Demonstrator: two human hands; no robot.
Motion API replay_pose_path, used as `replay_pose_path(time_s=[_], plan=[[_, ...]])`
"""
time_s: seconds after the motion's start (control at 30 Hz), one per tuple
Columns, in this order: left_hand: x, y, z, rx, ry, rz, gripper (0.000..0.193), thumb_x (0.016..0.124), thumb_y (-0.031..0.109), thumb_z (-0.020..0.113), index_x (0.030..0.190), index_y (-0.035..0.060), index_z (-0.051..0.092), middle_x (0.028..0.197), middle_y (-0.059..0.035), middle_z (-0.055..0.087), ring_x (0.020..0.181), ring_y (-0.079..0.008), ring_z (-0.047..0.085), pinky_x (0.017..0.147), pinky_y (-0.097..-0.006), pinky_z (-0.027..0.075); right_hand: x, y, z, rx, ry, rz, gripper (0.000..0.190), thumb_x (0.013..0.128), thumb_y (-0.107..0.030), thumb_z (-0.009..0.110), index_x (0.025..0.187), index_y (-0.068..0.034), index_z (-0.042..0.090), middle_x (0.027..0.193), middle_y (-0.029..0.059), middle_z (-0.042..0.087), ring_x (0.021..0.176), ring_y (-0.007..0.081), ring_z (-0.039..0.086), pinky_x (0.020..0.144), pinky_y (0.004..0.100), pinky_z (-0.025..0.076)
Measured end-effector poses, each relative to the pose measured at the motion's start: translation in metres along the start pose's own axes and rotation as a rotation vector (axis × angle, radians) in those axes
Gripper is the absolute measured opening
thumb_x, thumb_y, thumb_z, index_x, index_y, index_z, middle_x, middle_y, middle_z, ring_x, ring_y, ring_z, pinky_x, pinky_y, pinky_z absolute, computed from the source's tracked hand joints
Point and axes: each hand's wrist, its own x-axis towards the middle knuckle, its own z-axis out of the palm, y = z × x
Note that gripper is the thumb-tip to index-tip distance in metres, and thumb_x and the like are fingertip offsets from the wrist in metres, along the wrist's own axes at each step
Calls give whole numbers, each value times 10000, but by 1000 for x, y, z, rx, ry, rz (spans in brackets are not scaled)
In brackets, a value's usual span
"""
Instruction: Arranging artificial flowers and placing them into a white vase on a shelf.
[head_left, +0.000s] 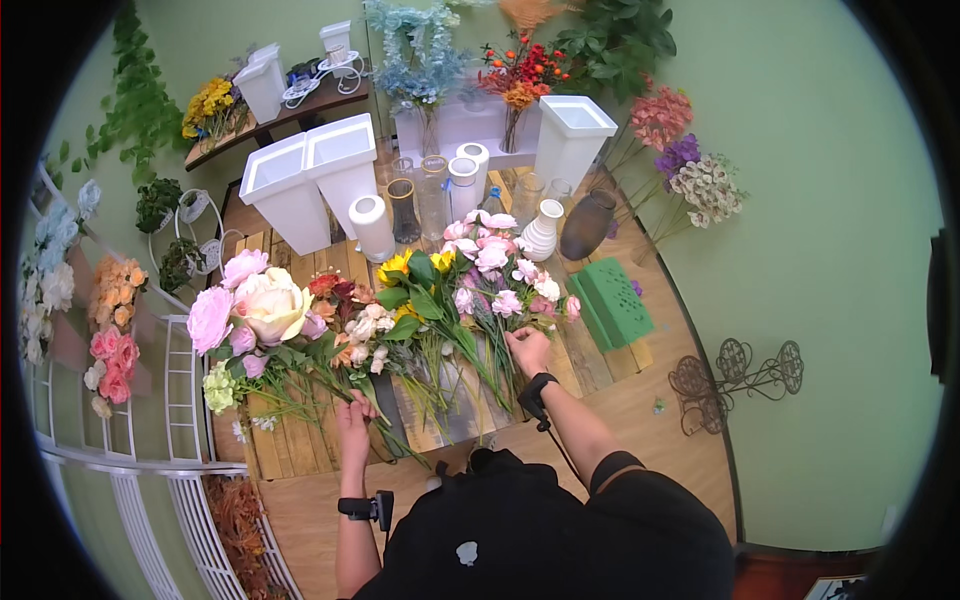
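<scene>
My left hand (356, 424) grips green stems at the near left of the plank table. Those stems lead up towards a bunch with a large cream rose (271, 304) and pink roses (211, 319). Farther right, the fingertips of my right hand (529, 351) pinch at the stems below a cluster of pale pink flowers (492, 255). Between my hands lie small cream roses (369, 324), red and orange blooms, and sunflowers (395, 268) with broad green leaves. Overlapping stems hide which single stems each hand holds.
White tall buckets (285, 191), glass vases (433, 199), a ribbed white vase (541, 231) and a dark vase (589, 225) stand along the table's (289, 454) far side. Green floral foam blocks (611, 304) lie at right. A metal plant stand (724, 382) is beyond the right edge.
</scene>
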Motion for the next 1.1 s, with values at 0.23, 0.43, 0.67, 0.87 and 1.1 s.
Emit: replay_pose_path(time_s=[0.23, 0.43, 0.67, 0.87, 1.1], plan=[[-2, -3, -1, 29, -14, -9, 104, 991, 187, 396, 943, 98, 417, 733, 16, 369, 683, -107, 399, 703, -270, 419, 6, -11, 7, 3, 187, -11, 306, 699, -388, 733, 793, -99, 689, 843, 133, 667, 787, 305, 642, 691, 405, 497], [-5, -7, -10, -5, -21, 1, 106, 990, 196, 402, 1003, 95, 428, 741, 19, 387, 692, -104, 422, 700, -274, 435, 12, 2, 21, 105, 218, -155, 189, 674, -222, 683, 715, -53, 609, 767, 142, 604, 730, 320, 598, 691, 414, 478], [-4, 1, -6, -7, 42, 9, 109, 989, 205, 411, 965, 101, 427, 734, 21, 385, 679, -102, 421, 694, -272, 429, 11, 33, 14, 771, -116, -157, 67, 791, -80, 606, 828, -26, 617, 725, 31, 590, 639, 102, 553, 576, 256, 450], [-3, -1, -15, -11, 71, 3, 131, 987, 232, 419, 959, 104, 411, 732, 20, 382, 677, -102, 422, 700, -280, 434, 9, -11, -37, 470, 154, -357, 101, 824, -99, 595, 857, -17, 644, 595, -4, 546, 532, 67, 482, 542, 239, 421], [-7, 10, 1, -16, 77, 21, 98, 991, 166, 381, 948, 88, 422, 750, 9, 387, 676, -108, 422, 704, -290, 436, 56, -100, -13, -2, 105, -492, 243, 742, -179, 657, 809, 54, 646, 720, 219, 641, 667, 317, 645, 631, 373, 509]])
